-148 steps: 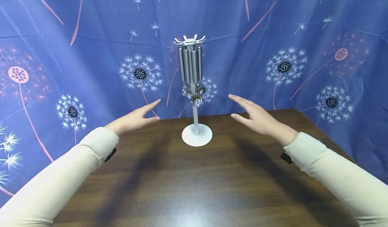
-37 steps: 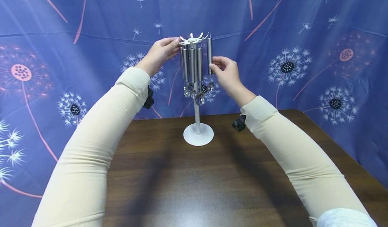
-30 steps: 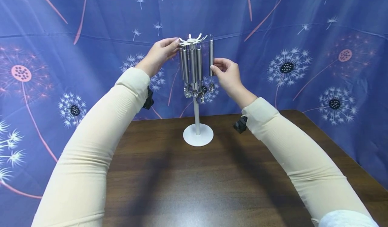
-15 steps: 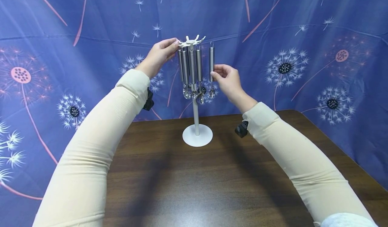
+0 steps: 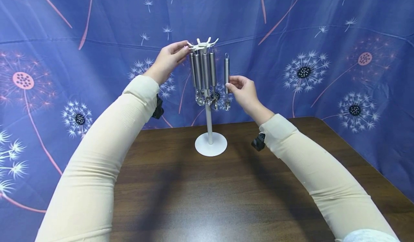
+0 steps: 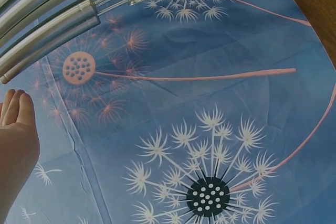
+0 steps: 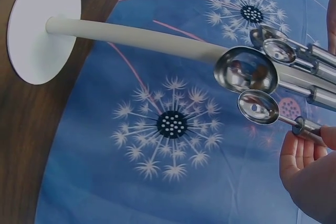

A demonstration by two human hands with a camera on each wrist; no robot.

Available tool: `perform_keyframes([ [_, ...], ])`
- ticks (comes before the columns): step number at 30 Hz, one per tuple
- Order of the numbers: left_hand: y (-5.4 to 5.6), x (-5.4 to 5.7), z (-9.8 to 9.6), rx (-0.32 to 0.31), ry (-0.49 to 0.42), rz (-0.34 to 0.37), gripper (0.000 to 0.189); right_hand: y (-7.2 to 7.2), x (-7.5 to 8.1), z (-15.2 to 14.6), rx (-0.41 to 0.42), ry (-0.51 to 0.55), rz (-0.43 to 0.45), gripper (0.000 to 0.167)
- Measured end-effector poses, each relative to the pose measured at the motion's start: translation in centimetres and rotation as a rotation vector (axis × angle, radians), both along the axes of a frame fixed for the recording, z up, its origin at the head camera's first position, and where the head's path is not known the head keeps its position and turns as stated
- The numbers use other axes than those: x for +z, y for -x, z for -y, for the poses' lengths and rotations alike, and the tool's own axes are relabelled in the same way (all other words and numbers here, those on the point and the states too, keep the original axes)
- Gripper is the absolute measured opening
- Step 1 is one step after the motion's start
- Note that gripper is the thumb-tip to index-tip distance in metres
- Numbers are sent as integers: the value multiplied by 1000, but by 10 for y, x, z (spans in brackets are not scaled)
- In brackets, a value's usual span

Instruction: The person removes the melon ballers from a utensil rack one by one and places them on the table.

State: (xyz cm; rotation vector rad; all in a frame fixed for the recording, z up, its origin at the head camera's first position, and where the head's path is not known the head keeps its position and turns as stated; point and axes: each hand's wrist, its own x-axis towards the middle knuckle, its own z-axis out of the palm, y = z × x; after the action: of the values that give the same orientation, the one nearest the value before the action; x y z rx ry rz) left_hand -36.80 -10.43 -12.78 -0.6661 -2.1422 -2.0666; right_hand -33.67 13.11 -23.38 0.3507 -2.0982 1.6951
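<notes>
At upper centre, the right hand point(image 5: 245, 91) pinches a long-handled silver metal spoon point(image 5: 227, 70), now lower and free of the white round-based stand point(image 5: 208, 121), whose top the left hand point(image 5: 168, 60) grips.

The left arm point(image 5: 97, 156) and right arm point(image 5: 310, 166) stretch forward, angled inward. The left hand point(image 5: 168, 60) is raised higher, thumb tip near the fingertips; the right hand point(image 5: 245, 94) sits lower, thumb and fingers pinching.

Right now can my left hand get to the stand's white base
Probably yes: only the pole stands on the white base, though your left hand would have to release the rack's top first.
</notes>
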Motion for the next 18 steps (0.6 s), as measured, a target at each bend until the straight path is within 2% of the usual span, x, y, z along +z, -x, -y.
perform_keyframes([
  [12, 1, -2, 0, 61, -27, -43, 41, -1, -16, -2, -9, 3, 39, 30],
  [18, 1, -2, -1, 84, -45, -54, 40, -6, -22, -1, 6, -9, 57, 30],
])
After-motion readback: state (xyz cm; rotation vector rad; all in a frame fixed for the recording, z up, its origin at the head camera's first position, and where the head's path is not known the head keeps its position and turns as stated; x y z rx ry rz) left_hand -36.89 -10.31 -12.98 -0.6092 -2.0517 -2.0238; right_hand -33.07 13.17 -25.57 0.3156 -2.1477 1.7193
